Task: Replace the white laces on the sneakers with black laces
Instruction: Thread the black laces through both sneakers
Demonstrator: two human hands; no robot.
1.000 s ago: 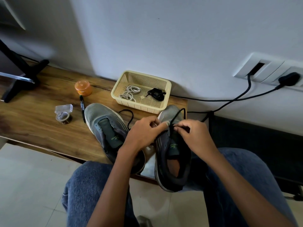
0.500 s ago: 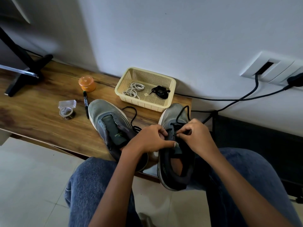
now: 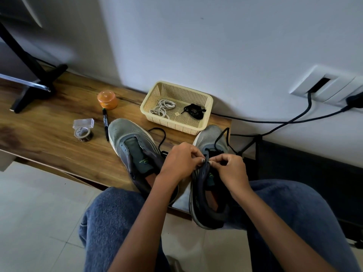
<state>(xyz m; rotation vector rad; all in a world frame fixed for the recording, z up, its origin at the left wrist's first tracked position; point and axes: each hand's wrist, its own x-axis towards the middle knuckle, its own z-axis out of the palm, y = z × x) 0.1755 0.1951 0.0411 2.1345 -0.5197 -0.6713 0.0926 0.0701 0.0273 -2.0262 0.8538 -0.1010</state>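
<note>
We have the right sneaker (image 3: 208, 179) propped between our lap and the edge of the wooden bench (image 3: 49, 138), and both hands meet at its eyelet row. Our left hand (image 3: 177, 162) pinches the inner edge of the upper, while our right hand (image 3: 230, 169) is closed on what looks like the black lace (image 3: 221, 138), though the fingertips cover the exact spot. The lace loops loosely over the toe. The left sneaker (image 3: 135, 152) lies beside it on the bench, unlaced, with another black strand trailing off its far side. In the basket (image 3: 208, 99) behind sit the white laces (image 3: 163, 107) in a coil and a black lace bundle (image 3: 193, 111).

The main risk is skipping an eyelet or twisting the lace, since our fingers block our own view of the hole. Pulling one end too hard could leave the two ends uneven. The shoe rests half off the bench edge, so a sharp tug might tip it off our knee.

We cannot see the lace tip, how many eyelets are already threaded, or the outer side of the right shoe.
</note>
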